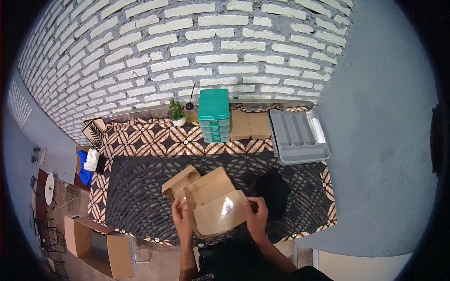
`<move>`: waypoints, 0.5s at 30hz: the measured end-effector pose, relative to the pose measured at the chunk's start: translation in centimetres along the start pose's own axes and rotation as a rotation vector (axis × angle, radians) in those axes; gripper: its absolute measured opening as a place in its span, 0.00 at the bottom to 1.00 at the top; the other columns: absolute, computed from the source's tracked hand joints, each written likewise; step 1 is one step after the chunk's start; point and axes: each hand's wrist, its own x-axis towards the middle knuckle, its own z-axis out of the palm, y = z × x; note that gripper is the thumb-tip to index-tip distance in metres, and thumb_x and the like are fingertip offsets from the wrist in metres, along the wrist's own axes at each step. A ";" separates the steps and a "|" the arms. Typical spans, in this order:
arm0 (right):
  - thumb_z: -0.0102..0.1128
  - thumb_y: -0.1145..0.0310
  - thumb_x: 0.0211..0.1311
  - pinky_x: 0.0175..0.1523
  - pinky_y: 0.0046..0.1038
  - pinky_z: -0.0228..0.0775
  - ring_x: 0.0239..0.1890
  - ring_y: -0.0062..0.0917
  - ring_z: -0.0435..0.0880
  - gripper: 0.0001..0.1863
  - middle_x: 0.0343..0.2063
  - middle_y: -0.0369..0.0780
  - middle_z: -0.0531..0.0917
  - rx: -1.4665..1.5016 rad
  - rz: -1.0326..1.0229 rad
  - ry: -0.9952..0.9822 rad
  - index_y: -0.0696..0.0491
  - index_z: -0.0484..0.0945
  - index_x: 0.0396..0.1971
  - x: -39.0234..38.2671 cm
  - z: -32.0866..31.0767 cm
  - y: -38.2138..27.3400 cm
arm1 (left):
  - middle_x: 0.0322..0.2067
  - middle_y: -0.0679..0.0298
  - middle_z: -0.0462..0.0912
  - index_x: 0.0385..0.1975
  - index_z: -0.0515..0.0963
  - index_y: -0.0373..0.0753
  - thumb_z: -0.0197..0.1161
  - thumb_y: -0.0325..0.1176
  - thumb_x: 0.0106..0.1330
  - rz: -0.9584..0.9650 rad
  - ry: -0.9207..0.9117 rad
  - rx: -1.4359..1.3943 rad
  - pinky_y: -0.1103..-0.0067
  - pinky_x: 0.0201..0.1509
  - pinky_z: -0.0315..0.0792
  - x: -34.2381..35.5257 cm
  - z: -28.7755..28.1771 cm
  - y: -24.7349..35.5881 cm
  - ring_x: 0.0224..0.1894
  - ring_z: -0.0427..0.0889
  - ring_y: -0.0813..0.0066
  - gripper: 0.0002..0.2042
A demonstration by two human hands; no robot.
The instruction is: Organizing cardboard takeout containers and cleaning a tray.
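Note:
A brown cardboard food box (218, 209), partly unfolded and glossy on its near panel, is held over the patterned cloth near the table's front. My left hand (183, 219) is closed on its left edge. At the right edge, my right hand (257, 218) pinches the card between thumb and fingers. A folded brown cardboard piece (179, 181) stands out at the box's far left; whether it is part of the same box I cannot tell.
A patterned cloth (136, 182) covers the table. Along the back stand a potted plant (176, 111), a green drawer unit (214, 107), flat brown cardboard boxes (240, 125) and a grey cutlery tray (304, 153). An open carton (119, 257) is below left. White brick wall (211, 58) rises behind.

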 end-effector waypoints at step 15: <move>0.58 0.64 0.69 0.57 0.26 0.65 0.48 0.21 0.74 0.15 0.45 0.36 0.75 0.768 0.138 0.147 0.53 0.70 0.49 -1.1 -0.2 0.0 | 0.59 0.55 0.67 0.65 0.55 0.39 0.57 0.38 0.68 0.163 -0.101 -0.700 0.67 0.66 0.68 -2.6 5.8 5.8 0.61 0.71 0.64 0.28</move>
